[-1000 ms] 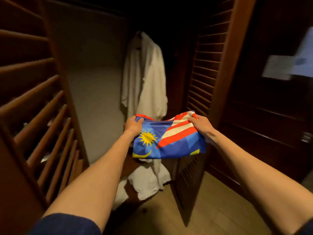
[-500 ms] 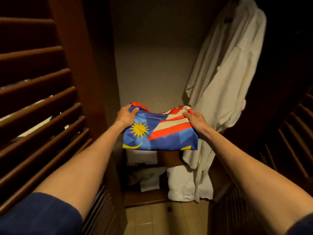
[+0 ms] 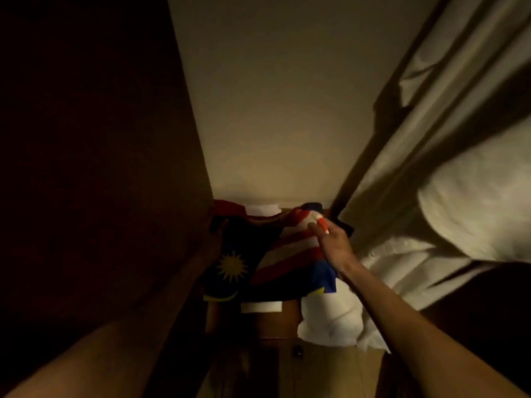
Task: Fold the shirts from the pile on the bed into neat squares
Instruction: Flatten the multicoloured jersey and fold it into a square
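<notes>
A folded shirt (image 3: pixel 267 262) in blue, red and white, with a yellow sun and crescent, is held out inside a dim wardrobe, low over a wooden shelf. My left hand (image 3: pixel 214 239), deep in shadow, grips its left edge. My right hand (image 3: pixel 334 242) holds its far right corner, fingers curled round the fabric. The shirt sags a little between the two hands.
A dark wooden wardrobe side (image 3: pixel 94 168) stands close on the left. A white bathrobe (image 3: pixel 448 182) hangs on the right, its hem (image 3: pixel 333 320) bunched on the wooden shelf (image 3: pixel 273 323). A pale back wall (image 3: pixel 287 110) lies ahead. White paper (image 3: pixel 261 306) shows under the shirt.
I have moved deeper into the wardrobe and the shirt has gone forward and down towards the shelf. Both hands still hold it. The scene has grown darker.
</notes>
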Demonstrator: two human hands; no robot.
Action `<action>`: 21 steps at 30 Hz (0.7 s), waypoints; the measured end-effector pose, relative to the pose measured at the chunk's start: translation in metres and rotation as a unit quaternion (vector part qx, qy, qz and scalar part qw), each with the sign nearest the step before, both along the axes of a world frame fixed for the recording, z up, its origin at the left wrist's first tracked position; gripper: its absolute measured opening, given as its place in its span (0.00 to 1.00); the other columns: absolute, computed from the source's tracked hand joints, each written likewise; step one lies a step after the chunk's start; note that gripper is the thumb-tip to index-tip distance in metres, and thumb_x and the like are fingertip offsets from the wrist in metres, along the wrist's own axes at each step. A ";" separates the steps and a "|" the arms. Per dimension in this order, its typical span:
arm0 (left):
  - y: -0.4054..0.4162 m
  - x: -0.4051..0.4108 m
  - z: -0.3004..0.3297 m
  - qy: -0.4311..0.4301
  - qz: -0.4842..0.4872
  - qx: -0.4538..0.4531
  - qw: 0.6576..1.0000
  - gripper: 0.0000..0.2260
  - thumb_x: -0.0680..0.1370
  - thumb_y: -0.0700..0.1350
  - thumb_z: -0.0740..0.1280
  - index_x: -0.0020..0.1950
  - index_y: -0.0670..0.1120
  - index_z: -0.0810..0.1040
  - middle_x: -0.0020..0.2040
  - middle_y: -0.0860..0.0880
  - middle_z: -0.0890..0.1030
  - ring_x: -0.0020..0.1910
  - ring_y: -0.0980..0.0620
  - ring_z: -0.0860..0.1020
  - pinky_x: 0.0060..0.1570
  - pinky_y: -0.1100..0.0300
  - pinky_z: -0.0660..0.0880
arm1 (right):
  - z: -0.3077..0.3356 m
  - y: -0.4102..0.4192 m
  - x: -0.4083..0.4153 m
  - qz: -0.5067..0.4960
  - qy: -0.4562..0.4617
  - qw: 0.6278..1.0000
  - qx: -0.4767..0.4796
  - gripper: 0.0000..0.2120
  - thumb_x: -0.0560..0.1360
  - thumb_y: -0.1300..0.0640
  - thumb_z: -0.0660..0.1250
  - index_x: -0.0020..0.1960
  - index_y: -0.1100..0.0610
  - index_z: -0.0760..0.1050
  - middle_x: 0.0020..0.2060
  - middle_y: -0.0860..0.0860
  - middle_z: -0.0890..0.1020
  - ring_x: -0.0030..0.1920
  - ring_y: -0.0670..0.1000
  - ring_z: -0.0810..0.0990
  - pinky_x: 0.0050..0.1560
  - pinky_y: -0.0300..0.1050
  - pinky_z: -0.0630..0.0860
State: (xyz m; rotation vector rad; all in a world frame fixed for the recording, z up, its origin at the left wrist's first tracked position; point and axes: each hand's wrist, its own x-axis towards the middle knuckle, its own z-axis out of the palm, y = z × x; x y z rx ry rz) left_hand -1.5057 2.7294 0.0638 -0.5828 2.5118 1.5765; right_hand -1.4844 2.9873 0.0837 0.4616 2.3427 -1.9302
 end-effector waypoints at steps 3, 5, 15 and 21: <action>0.000 -0.029 -0.074 -0.006 0.019 -0.029 0.999 0.20 0.81 0.47 0.65 0.69 0.36 0.74 0.63 0.36 0.76 0.65 0.36 0.73 0.62 0.52 0.70 | -0.081 -0.001 -0.035 -0.011 -0.024 1.000 -0.009 0.09 0.82 0.65 0.61 0.56 0.59 0.78 0.50 0.53 0.82 0.48 0.46 0.79 0.47 0.29 0.75; -0.004 -0.047 -0.111 -0.030 -0.020 -0.048 0.998 0.14 0.83 0.46 0.64 0.61 0.37 0.79 0.50 0.39 0.80 0.57 0.37 0.78 0.44 0.65 0.69 | -0.130 -0.002 -0.056 -0.016 -0.046 0.999 -0.009 0.09 0.82 0.65 0.60 0.58 0.62 0.78 0.45 0.51 0.82 0.42 0.40 0.80 0.42 0.29 0.74; -0.039 -0.155 -0.229 0.011 -0.011 -0.047 0.999 0.11 0.80 0.48 0.68 0.39 0.48 0.77 0.35 0.45 0.79 0.39 0.50 0.77 0.42 0.56 0.71 | -0.242 -0.026 -0.162 0.004 -0.092 0.994 -0.060 0.07 0.82 0.56 0.62 0.55 0.52 0.79 0.50 0.56 0.84 0.50 0.53 0.84 0.52 0.46 0.81; -0.061 -0.240 -0.272 0.038 0.016 -0.019 0.999 0.08 0.79 0.49 0.70 0.41 0.50 0.82 0.42 0.44 0.83 0.44 0.49 0.80 0.51 0.50 0.77 | -0.281 -0.038 -0.241 0.017 -0.081 0.994 -0.073 0.10 0.84 0.53 0.60 0.64 0.50 0.73 0.51 0.42 0.78 0.47 0.40 0.80 0.40 0.30 0.76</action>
